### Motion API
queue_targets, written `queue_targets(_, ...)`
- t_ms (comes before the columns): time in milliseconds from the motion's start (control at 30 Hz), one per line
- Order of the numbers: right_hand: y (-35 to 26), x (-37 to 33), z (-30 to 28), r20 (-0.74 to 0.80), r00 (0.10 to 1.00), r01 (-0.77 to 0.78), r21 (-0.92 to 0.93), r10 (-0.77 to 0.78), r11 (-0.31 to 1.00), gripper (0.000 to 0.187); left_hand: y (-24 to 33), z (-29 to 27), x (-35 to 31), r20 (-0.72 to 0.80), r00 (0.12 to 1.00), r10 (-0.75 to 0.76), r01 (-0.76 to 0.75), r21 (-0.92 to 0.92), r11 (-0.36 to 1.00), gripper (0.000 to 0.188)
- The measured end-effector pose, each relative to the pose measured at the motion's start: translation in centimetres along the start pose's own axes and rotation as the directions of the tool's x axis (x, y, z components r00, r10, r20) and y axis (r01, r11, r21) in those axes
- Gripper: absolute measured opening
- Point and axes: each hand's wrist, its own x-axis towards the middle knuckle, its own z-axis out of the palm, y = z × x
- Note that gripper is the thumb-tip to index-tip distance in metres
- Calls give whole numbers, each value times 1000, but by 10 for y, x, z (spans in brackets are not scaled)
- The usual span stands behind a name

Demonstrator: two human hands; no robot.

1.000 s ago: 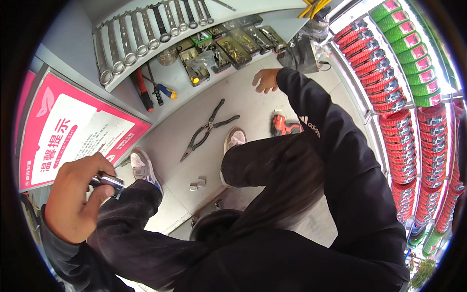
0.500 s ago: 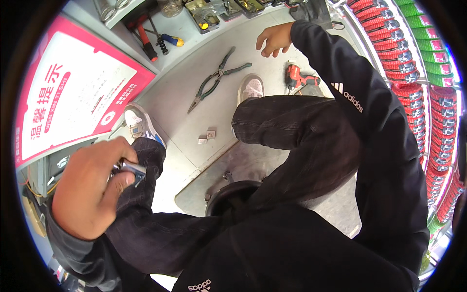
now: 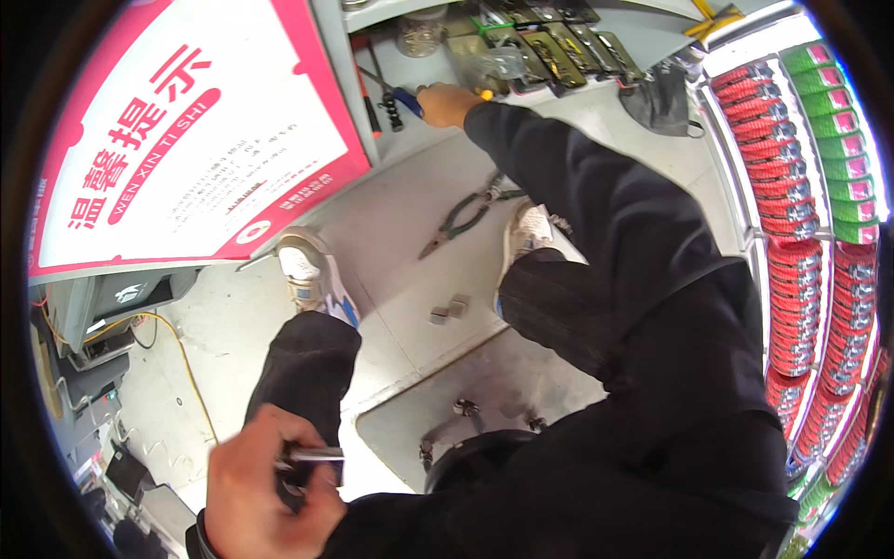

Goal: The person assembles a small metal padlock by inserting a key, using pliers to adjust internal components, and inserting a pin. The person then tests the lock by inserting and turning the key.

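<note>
The right hand has swung from above the floor to the blue-handled screwdriver near the lower shelf's left end, so its reach now meets that tool: fingers bend at the handle, though whether they have closed cannot be told. The screwdriver lies slantwise, handle toward the front edge. The left hand pinches a shiny silver metal piece, partly covered.

Silvery piece; blue-handled tool, likely screwdriver

We see pale floor: pliers, two small blocks nearer us; beyond pliers, shelf bearing blue-handled tool, parts trays.
</note>
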Motion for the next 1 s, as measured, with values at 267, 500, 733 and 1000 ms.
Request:
queue_targets(267,2,39,83,-331,865,-314,229,377,921,42,-35,-34,19,35,954,-296,277,-478,834,19)
queue_targets(500,-15,-34,-45,-293,948,-155,-83,124,985,39,-19,-48,19,23,999,-46,50,-678,733,23)
queue_targets(733,16,-215,-227,40,985,-168,429,167,888,41,-10,-54,34,-149,987,58,-136,-592,794,17)
queue_targets(1000,-53,-452,-267,109,993,-115,979,46,168,40,-17,-54,15,-160,950,270,-305,-675,672,21)
